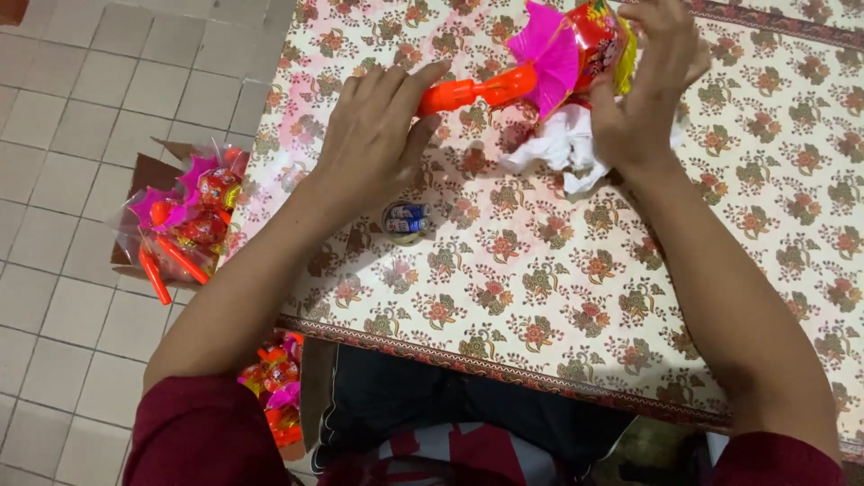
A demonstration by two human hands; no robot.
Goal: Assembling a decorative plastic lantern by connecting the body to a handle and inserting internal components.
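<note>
A toy lantern (576,45) with a pink frill, a red and yellow body and an orange plastic handle (477,90) lies across the top of the floral table (558,297). My left hand (373,135) rests on the table with its fingertips closed on the end of the orange handle. My right hand (648,81) grips the lantern's red and yellow body, with a crumpled white cloth (562,148) just under it. A small roll of clear tape (406,220) sits on the table below my left wrist.
A cardboard box (153,180) on the tiled floor at left holds several similar lanterns in clear wrap (189,220). More such lanterns (277,387) sit low beside my left knee. The table's near edge runs across the bottom of the view.
</note>
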